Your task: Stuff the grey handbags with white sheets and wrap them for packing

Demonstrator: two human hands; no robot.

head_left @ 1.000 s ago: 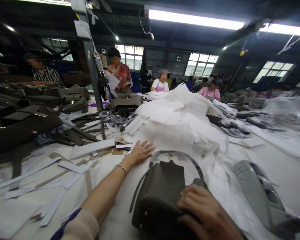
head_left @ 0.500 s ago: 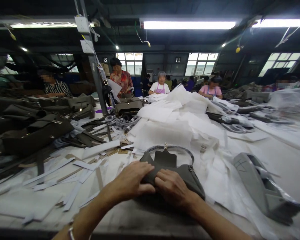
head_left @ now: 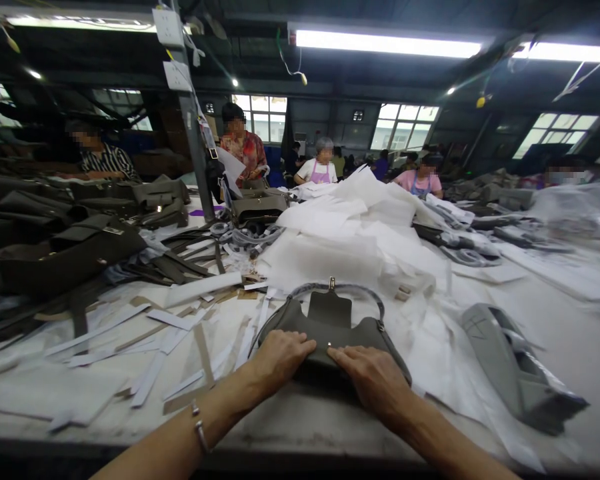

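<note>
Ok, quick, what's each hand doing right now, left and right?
Left hand: open, fingers laid on the grey handbag at its near edge.
Right hand: open, palm down on the same handbag.

On the table, near its front edge, a handbag, with the left hand on its near left part and the right hand on its near right. Behind the handbag, a heap of sheets; to its left, scattered paper strips and, farther left, stacked bags. To the right, well apart, another bag.
</note>
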